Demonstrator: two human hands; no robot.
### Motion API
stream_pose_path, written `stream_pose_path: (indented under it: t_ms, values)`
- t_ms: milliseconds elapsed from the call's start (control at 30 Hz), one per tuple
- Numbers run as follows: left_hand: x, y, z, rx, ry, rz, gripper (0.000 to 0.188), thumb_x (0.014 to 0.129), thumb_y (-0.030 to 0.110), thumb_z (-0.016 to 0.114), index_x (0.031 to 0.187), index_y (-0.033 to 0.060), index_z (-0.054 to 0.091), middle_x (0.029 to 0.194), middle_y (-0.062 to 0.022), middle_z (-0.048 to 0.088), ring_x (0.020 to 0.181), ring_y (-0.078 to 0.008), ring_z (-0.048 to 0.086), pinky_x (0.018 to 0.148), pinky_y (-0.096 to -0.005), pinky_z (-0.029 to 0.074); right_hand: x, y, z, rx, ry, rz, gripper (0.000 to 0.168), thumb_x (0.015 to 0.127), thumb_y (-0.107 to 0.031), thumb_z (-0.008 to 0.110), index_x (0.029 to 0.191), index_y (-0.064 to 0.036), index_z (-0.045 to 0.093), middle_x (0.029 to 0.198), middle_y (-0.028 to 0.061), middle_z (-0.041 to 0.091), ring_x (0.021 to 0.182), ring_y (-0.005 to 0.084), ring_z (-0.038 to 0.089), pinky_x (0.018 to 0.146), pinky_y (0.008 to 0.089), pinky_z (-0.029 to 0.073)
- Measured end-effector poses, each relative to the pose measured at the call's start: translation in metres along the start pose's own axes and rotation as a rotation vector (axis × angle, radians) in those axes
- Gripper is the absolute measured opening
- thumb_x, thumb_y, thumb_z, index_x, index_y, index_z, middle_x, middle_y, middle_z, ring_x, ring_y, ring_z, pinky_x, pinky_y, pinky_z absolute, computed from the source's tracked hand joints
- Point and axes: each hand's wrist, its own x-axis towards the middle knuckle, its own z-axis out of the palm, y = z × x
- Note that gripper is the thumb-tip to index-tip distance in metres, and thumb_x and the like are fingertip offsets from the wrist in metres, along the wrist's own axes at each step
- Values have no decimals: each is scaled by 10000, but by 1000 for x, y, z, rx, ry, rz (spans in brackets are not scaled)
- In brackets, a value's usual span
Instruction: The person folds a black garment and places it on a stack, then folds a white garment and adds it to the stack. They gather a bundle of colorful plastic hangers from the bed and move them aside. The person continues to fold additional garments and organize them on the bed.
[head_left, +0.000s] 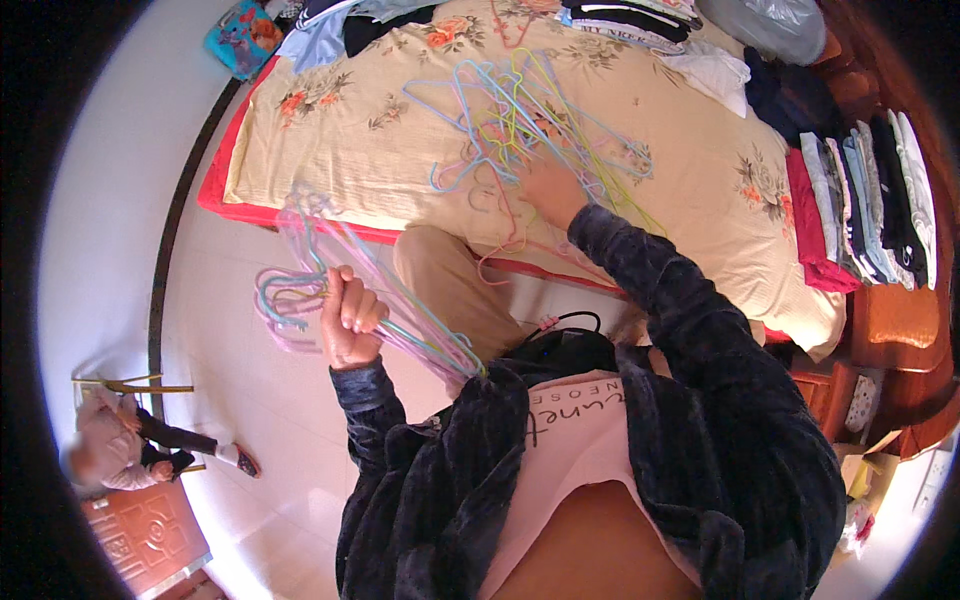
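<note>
My left hand (351, 319) is closed around a bundle of clothes hangers (427, 337) in pink, blue and yellow-green, their hooks side by side to the left of the fist. The bundle hangs off the bed's near edge, above the tiled floor. On the bed, my right hand (551, 187) reaches into a loose tangle of thin blue, green and pink hangers (517, 112). Its fingers are blurred and partly behind the wires, so whether they grip one is unclear. A coral-red hanger (504, 199) lies near the bed's front edge, its hook over the side.
A floral sheet (322, 157) covers the bed. Folded clothes stand in a row (862, 202) at the right and in stacks (630, 22) at the far side. A clear plastic bag (772, 26) lies at the back right. Another person (124, 442) sits on a chair at the lower left.
</note>
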Motion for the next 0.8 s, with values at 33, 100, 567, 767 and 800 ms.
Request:
stream_pose_path:
  t_ms: [33,100,567,767,800]
  values:
    - [1,4,-5,-3,13,21,286,974,287,341,921,60,506,469,45,265,382,-54,227,372,-196,240,-3,-3,5,68,65,-14,120,741,-150,548,782,-56,610,741,129,565,801,264,589,517,401,481]
    - [2,10,-9,-2,36,64,276,976,265,341,936,48,507,477,42,266,394,-54,232,382,-197,245,2,-2,7,-43,-151,71,112,743,-152,545,777,-66,608,728,121,565,795,269,586,561,403,486]
    - [24,27,13,547,-66,101,258,962,243,390,1009,44,548,478,44,281,370,-44,227,359,-183,211,58,97,-188,-168,368,-87,251,868,-276,514,760,-61,588,720,98,573,708,273,575,560,374,453]
    - [33,35,45,813,-17,5,275,918,262,485,986,12,578,682,-78,544,421,-90,374,402,-207,300,46,65,-248,32,8,-543,174,763,-231,586,857,-86,612,752,41,537,758,229,522,647,347,417]
    - [34,35,45,859,-34,-24,294,902,259,515,1002,-10,578,741,-110,587,459,-114,448,436,-221,357,48,49,-248,52,-21,-613,179,759,-235,587,859,-88,609,762,37,532,775,224,515,673,347,410]
